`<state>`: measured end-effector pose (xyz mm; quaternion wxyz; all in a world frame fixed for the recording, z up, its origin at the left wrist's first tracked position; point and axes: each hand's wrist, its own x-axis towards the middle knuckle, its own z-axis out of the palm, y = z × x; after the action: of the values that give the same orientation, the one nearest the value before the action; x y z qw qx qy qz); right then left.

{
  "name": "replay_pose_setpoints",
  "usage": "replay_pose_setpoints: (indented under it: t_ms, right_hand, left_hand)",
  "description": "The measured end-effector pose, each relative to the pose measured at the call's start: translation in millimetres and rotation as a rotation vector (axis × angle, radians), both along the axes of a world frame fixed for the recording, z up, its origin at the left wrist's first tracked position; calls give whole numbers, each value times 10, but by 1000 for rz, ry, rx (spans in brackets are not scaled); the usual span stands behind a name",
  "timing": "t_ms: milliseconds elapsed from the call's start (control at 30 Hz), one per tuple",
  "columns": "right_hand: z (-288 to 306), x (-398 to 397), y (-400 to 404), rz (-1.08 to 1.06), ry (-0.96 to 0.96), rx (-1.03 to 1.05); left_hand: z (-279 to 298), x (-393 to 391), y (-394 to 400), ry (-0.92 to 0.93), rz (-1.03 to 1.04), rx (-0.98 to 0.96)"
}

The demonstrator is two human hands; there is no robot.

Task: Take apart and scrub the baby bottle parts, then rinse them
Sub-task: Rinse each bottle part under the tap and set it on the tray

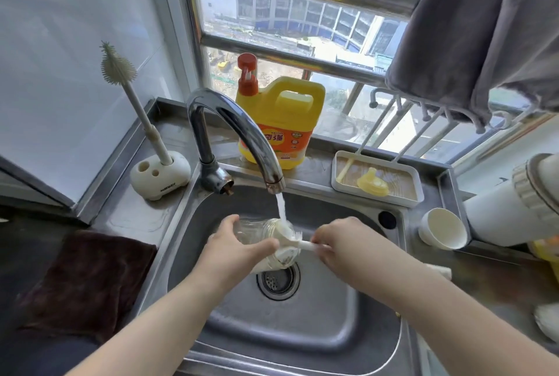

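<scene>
1. Task item: one clear baby bottle (257, 232) lies on its side at the centre of the frame, above the bowl of the steel sink (348, 330), mouth pointing toward frame right.
2. Left hand (239, 250): grip clenched around the bottle body, thumb on the near side, fingers over the top.
3. Right hand (341, 244): grip pinching the white handle of one bottle brush (302, 244). The brush head sits at the bottle mouth; how far it reaches inside is hard to judge through the wet plastic.
4. Water: one stream (282, 207) falls from the one chrome faucet (233, 130) onto the bottle near its mouth.
5. Drain: one strainer (278, 280) sits in the sink floor, just below the hands.
6. Upper left of the frame: one second brush with soft bristles (121, 68) stands upright in one white holder (160, 174) on the worktop (136, 218). The holder shows two further open holes.
7. Centre back: one yellow detergent jug (279, 124) with a red pump stands on the sink ledge behind the faucet.
8. Right of the jug: one white tray (375, 191) holds one yellow spout piece (372, 185) and one pale straw (344, 170).
9. Right edge: one white cup (443, 229) lies on its side, touching one large white cylindrical container (499, 212).
10. Lower left: one dark brown cloth (84, 282) lies flat on the worktop.
11. Upper right: one grey towel (478, 28) hangs from the window rail.
</scene>
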<state>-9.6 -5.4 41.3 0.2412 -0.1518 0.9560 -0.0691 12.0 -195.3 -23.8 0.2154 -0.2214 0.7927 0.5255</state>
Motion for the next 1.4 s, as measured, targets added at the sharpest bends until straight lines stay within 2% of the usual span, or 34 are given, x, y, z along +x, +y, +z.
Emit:
replay_pose_setpoints:
  t_ms: [67, 267, 467, 633, 700, 800, 867, 967, 1033, 1100, 1167, 1300, 1400]
  right_hand:
    - [26, -64, -38, 36, 32, 101]
    - [290, -93, 70, 59, 167, 203]
    - [205, -3, -55, -82, 271, 86]
    - [154, 68, -160, -86, 331, 80]
    - [43, 122, -216, -176, 192, -37]
    - [-65, 157, -59, -504, -87, -481]
    - [-148, 206, -59, -598, -98, -555]
    - [-272, 269, -173, -583, -58, -483]
    - [-220, 233, -94, -541, -33, -358]
    - [-110, 166, 26, -528, 71, -236]
    - [-74, 150, 4, -466, 162, -190]
    - [-52, 202, -12, -336, 109, -164]
    - [19, 112, 155, -334, 191, -102]
  left_hand:
    - [-14, -30, -34, -1, 5, -30]
    - [80, -53, -141, -8, 16, -41]
    - [156, -38, -121, -10, 11, -19]
    - [220, -95, -77, 60, -41, 2]
    - [247, -126, -104, 80, -55, 7]
    - [246, -189, -249, 109, -29, 6]
    - [232, -218, -268, 114, -53, 1]
    - [222, -207, -186, 100, -138, -48]
    - [183, -195, -179, 86, -132, -47]
    - [143, -176, -162, 67, -97, -14]
    - [133, -165, -65, 63, -79, 10]
    - [124, -168, 15, 85, -51, -37]
    - [117, -147, 38, 61, -33, -37]
